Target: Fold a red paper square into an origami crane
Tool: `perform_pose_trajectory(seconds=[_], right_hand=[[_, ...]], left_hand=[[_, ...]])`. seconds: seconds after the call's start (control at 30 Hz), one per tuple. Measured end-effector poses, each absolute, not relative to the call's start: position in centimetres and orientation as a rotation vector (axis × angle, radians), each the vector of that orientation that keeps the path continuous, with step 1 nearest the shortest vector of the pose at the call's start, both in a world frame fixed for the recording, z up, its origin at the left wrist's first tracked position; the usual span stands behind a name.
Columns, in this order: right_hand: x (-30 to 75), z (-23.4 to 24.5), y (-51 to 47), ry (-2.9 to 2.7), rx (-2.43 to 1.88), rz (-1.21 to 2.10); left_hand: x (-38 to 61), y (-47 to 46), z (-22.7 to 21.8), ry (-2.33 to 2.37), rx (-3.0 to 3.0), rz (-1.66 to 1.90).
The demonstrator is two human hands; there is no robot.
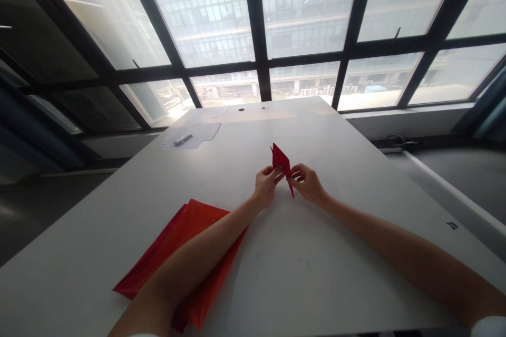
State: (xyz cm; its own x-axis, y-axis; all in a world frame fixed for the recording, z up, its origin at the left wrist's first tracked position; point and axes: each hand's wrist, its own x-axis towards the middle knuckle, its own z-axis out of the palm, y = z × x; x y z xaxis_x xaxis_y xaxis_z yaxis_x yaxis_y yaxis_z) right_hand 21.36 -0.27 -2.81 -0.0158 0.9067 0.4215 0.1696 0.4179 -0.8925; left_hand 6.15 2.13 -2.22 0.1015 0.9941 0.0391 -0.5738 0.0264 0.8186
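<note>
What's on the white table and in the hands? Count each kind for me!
Folded red paper: 1
Stack of red and orange paper: 1
Pile of white papers: 1
White pen: 1
Total: 4

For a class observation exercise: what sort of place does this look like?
Probably an office or workroom in a modern building: large dark-framed windows look onto a multi-storey building, and a long white table has round holes and loose papers on it.
</note>
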Motion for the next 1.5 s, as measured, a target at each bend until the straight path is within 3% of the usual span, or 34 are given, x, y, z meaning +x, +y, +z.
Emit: perform_pose_trajectory(seconds=[0.37,0.8,1.5], right_hand=[[21.3,-1.9,-0.9,-1.508,-1.014,0.396],[21.5,-2.6,-0.1,-1.402,-0.968,0.658],[22.1,-1.7,-1.3,-1.818,-0.840,0.453]], left_hand=[[6.1,2.2,-2.2,0.653,0.789,1.315],[6.1,2.0,-2.2,0.679,1.011,1.331],[5.6,2.6,-2.2,0.652,0.725,1.237]])
